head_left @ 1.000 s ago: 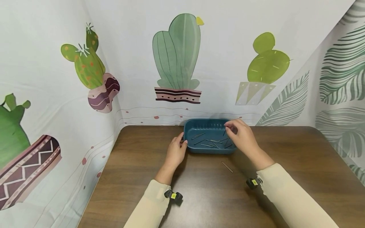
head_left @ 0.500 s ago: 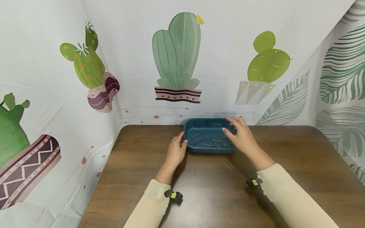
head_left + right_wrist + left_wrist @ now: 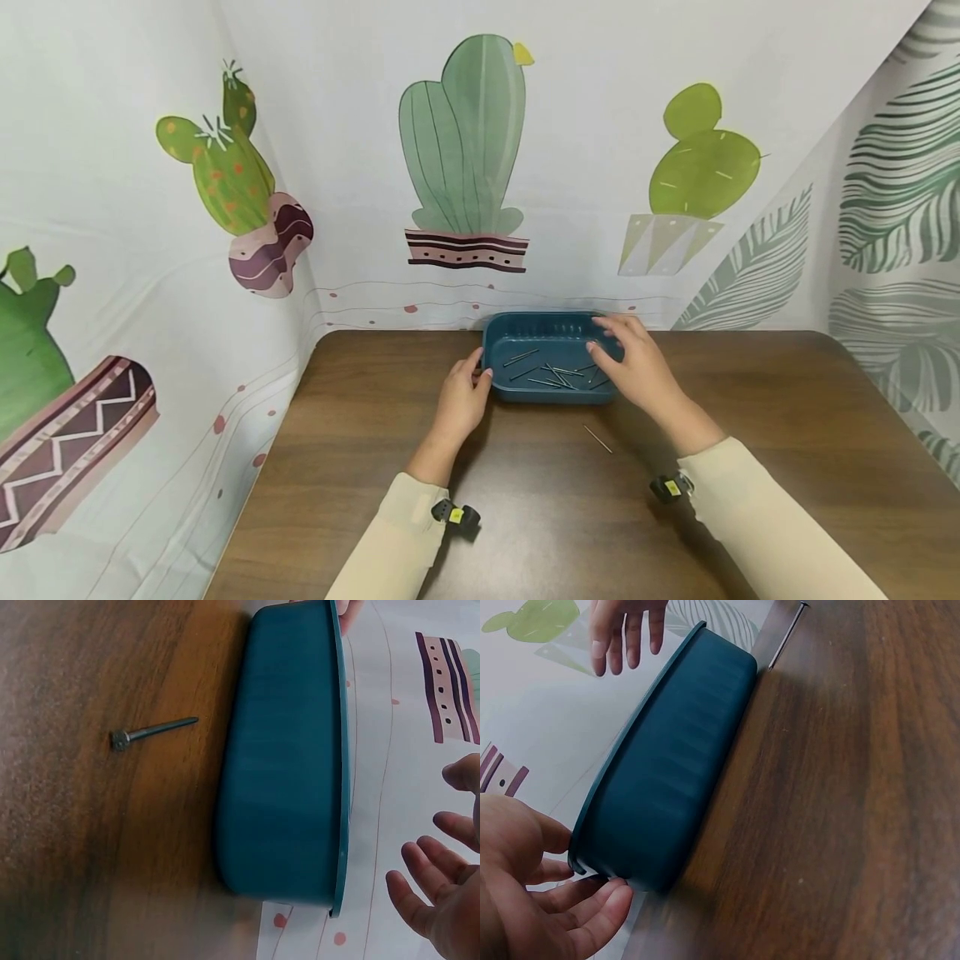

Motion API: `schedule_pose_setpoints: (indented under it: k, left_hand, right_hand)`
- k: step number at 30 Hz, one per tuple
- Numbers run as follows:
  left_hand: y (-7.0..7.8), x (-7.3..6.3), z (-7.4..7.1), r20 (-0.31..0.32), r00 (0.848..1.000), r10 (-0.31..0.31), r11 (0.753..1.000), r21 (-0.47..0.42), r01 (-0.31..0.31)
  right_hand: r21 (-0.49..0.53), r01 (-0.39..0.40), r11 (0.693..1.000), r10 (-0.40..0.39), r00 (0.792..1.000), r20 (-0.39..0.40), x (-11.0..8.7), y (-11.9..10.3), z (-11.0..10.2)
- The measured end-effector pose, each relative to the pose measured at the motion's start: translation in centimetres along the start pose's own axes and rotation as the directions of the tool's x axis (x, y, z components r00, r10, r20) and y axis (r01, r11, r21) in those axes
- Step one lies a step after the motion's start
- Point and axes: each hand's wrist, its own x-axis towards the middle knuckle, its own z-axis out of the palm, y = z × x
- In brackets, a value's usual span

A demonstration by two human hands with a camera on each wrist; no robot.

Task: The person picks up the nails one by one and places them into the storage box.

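A blue rectangular tray (image 3: 555, 398) stands at the back of the table, with several thin metal nails (image 3: 558, 379) scattered on its floor. At its left end my left hand (image 3: 462, 400) holds the tray, fingers at the rim and thumb lower at the near corner, as the left wrist view shows. Over the tray's right end hovers my right hand (image 3: 633, 358), thumb and fingers spread with nothing between them. One loose nail (image 3: 598, 439) lies on the table in front of the tray; the right wrist view shows this nail's (image 3: 154, 732) flat head and shank.
The brown wooden table (image 3: 360, 433) extends to both sides and in front of the tray. Right behind the tray hangs a white cloth backdrop (image 3: 585, 167) printed with cacti and leaves. Each wrist carries a small black camera (image 3: 465, 521).
My right hand has let go of a nail it pinched over the tray, and its fingers have spread. Another nail now lies among those inside. My left hand has stayed at the tray's end.
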Motion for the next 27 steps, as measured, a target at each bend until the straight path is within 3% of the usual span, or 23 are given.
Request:
schedule_pose_setpoints:
  k: [7,27]
  left_hand:
    - [0.0,-0.1,0.0,-0.002,1.000,-0.003,1.000,0.008,0.003]
    - [0.1,-0.1,0.0,-0.004,1.000,-0.010,1.000,0.017,0.010]
  right_hand:
    - [0.011,-0.017,1.000,0.017,1.000,0.006,-0.3,0.1,0.1]
    - [-0.008,0.039,0.999,-0.039,0.998,-0.043,-1.2,-0.4,-0.2]
